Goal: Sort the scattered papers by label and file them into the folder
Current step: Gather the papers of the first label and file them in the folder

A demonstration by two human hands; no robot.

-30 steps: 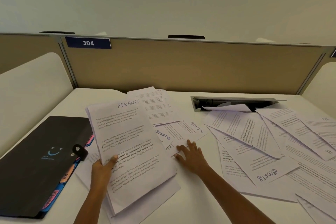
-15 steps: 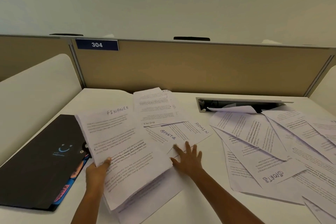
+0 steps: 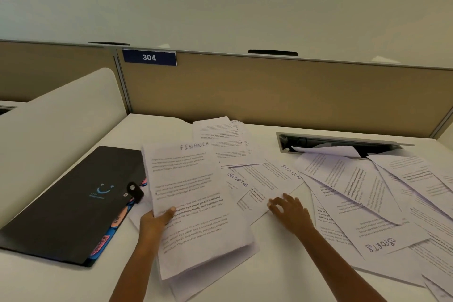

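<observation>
A: Start nearest you. What is on the white surface (image 3: 282, 274)?

B: Two bare forearms reach in from the bottom edge. The left hand (image 3: 157, 222) holds a sheaf of papers headed FINANCE (image 3: 193, 201), thumb on top of the front page, the other fingers hidden behind it. The sheaf stands tilted off the surface, and more sheets lie under its lower end.

A: And the other grip?

B: The right hand (image 3: 290, 211) is blurred. Its fingers are bent down onto the edge of a sheet marked ADMIN (image 3: 277, 179); I cannot tell whether they pinch it or only touch it. A sheet marked SPORTS (image 3: 236, 182) lies just beside that, partly under the FINANCE sheaf.

A: The folder?

B: The black folder (image 3: 73, 206) lies closed on the left, well apart from the right hand, with a snap tab at its near edge and coloured index tabs poking out. The tab lettering is too small to read.

A: Further right?

B: A wide spread of overlapping papers (image 3: 367, 193) runs off the right edge, one of them labelled SPORTS upside down. Their print is illegible.

A: Behind all that?

B: Another small stack (image 3: 220, 137) sits farther back, then a cable slot (image 3: 338, 146) in the surface with a sheet's corner curling into it. A tan partition (image 3: 269, 91) carries a blue plate reading 304 (image 3: 149, 57), a white curved divider (image 3: 61, 115) stands at the left, and a pale wall rises beyond
</observation>
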